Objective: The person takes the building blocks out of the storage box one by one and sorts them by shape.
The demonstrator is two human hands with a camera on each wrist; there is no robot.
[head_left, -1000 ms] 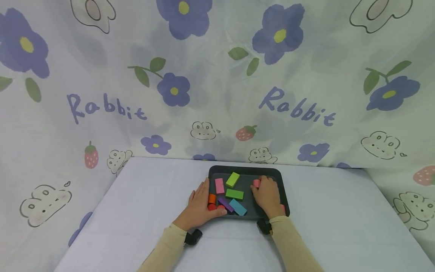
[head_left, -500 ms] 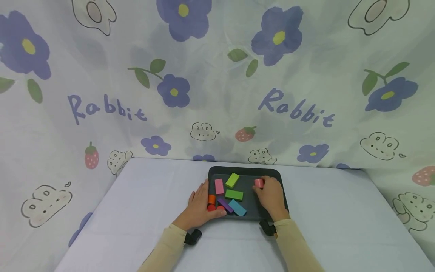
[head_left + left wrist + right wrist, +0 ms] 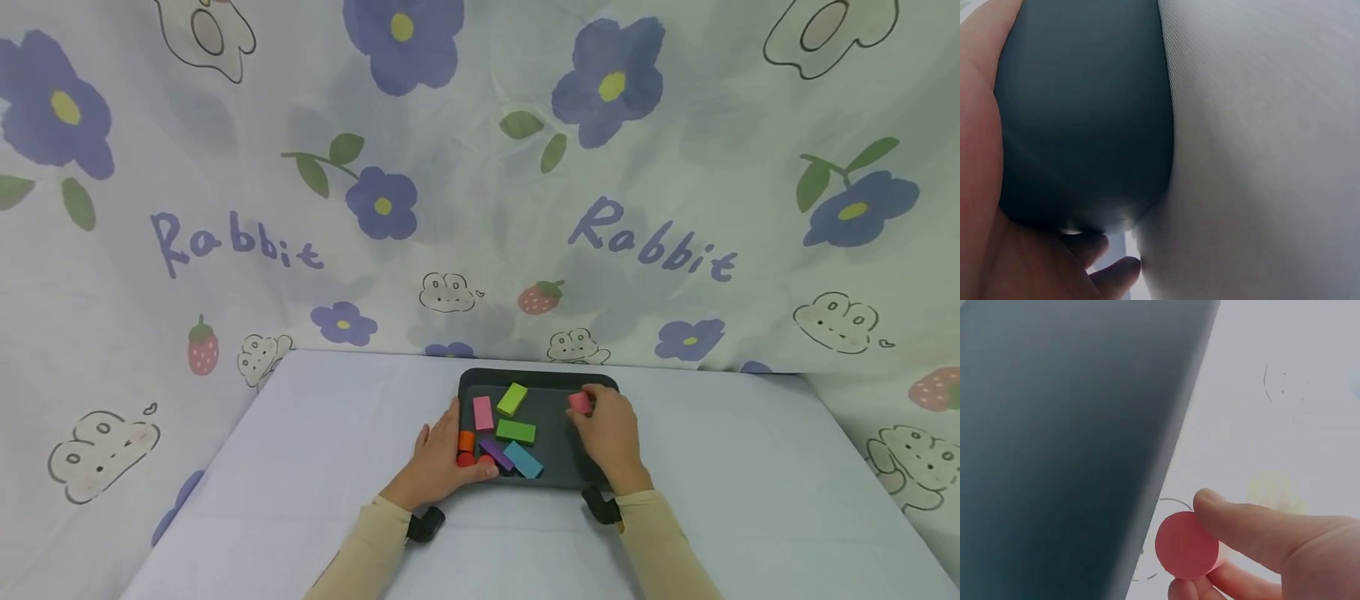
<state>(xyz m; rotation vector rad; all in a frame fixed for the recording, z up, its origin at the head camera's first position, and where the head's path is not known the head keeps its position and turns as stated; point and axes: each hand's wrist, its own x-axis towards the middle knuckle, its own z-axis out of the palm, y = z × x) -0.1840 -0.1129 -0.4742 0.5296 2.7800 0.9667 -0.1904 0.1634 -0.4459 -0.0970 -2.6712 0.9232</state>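
Note:
My right hand [image 3: 613,433] pinches a pinkish-red cylinder block [image 3: 580,403] between thumb and fingers over the right part of a dark tray [image 3: 540,377]. In the right wrist view the round end of that cylinder block [image 3: 1186,545] faces the camera, beside the tray's edge [image 3: 1172,434]. My left hand [image 3: 435,467] lies against the tray's front left corner, fingers straight along the left side and thumb along the front. The left wrist view has the tray's outer wall [image 3: 1091,112] between thumb and fingers.
Inside the tray lie a pink block [image 3: 483,413], a lime block [image 3: 512,400], a green block [image 3: 516,431], a blue block [image 3: 523,460] and a purple block [image 3: 497,454]. Orange [image 3: 466,442] and red pieces [image 3: 466,459] sit by the left thumb. A patterned cloth [image 3: 480,183] hangs behind.
The right hand has shifted a little to the right with the cylinder block, whose tilt has changed. My left hand holds its place at the tray's corner.

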